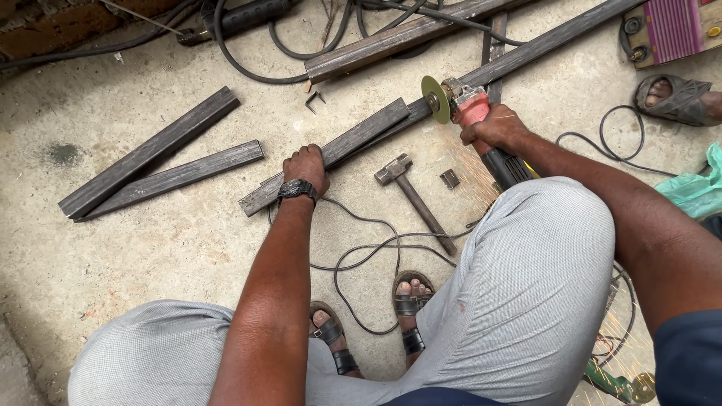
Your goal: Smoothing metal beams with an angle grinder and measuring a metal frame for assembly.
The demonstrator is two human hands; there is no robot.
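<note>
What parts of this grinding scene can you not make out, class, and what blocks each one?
Head view only:
- Right hand: its palm side and the grinder switch are covered by the hand itself.
- Grinder's rear body: hidden behind the knee.
- Left hand: fingertips curl over the metal bar, out of sight.
- Long bar: cut off by the top edge.
- Second grinder: cut off at the bottom edge.

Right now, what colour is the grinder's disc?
Yellowish-green, on the red-bodied angle grinder; the disc shows best in the head view.
</note>
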